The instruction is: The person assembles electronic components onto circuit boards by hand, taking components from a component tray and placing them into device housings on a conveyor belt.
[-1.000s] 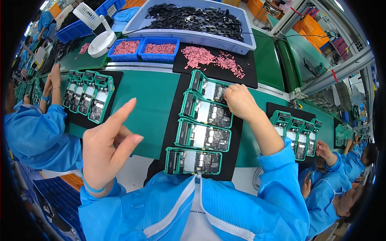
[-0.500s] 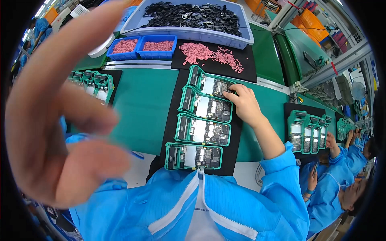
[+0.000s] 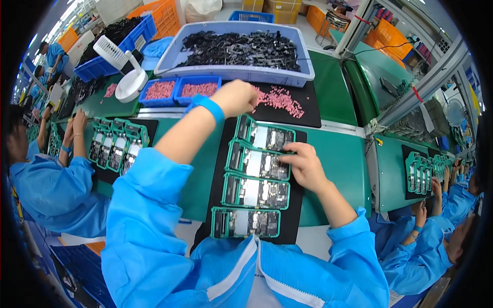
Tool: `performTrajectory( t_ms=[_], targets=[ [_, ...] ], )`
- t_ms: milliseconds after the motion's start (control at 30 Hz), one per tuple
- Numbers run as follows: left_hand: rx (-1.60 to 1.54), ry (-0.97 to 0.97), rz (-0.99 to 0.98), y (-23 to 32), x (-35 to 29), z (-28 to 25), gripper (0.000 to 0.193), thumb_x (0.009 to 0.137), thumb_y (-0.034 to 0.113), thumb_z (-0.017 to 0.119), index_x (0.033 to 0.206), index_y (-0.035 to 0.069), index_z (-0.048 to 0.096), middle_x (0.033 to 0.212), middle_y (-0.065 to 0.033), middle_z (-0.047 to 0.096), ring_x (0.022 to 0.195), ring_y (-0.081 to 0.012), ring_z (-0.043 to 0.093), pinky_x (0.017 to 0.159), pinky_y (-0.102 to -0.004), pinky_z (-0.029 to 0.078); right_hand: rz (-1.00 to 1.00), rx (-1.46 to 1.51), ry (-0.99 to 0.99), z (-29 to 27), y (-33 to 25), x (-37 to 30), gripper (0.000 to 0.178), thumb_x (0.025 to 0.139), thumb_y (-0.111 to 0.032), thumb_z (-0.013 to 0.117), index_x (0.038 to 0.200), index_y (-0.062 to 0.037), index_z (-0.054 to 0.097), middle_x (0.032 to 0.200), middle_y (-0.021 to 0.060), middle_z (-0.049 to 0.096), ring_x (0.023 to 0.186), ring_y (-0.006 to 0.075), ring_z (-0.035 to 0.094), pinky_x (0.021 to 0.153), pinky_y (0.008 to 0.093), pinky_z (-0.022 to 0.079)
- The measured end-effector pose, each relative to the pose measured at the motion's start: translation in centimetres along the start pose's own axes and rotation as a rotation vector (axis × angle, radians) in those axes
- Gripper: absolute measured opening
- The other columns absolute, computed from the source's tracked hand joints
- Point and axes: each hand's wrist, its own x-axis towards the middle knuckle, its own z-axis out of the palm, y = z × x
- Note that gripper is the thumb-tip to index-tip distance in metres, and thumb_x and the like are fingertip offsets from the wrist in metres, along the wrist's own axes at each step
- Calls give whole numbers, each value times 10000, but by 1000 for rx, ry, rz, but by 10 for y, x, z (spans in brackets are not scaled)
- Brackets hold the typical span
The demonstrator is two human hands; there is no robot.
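Four green frames holding phone circuit boards lie in a column on a black mat (image 3: 215,192). Thumb and forefinger of my right hand (image 3: 309,169) are apart, their tips at the right ends of the farthest frame (image 3: 261,137) and the second frame (image 3: 251,163). Nearer me are the third frame (image 3: 250,192) and the nearest frame (image 3: 240,224). My left hand (image 3: 236,97), with a blue band at its wrist, is over the near-left edge of the loose pink pieces (image 3: 282,102). Its fingers are curled downward; anything between their tips is hidden.
Behind stand two blue trays of pink pieces (image 3: 177,101) and a large tub (image 3: 306,72) of black parts. A white fan (image 3: 132,84) stands at the back left. Co-workers (image 3: 56,179) sit on both sides, with more green frames (image 3: 117,141) near them.
A large blurred hand at the left has gone from close to the camera; my left hand now reaches the pink pieces. My right hand stays at the frames. The whole view has shifted.
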Motion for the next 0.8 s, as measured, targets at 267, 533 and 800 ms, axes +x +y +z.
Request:
performTrajectory(
  t_ms=[267,533,800],
  targets=[
    [-6,22,0,0,81,73,116,708,159,711,801,90,717,813,-129,694,809,-315,669,754,-416,532,504,-36,212,12,87,55,64,763,-84,692,814,-62,660,771,106,605,738,278,611,674,377,497],
    [74,-25,-49,-6,99,92,107,756,162,661,807,83,712,838,-169,682,831,-337,660,769,-432,530,377,-108,105,15,109,93,70,758,-114,695,782,-66,649,798,110,602,812,315,601,716,422,491],
    [-37,-4,-82,-16,84,77,101,749,146,644,788,76,707,800,-162,678,783,-347,652,745,-436,520,235,-122,28,29,116,115,76,730,-99,701,766,-67,642,812,104,595,859,305,591,769,414,483]
  ],
)
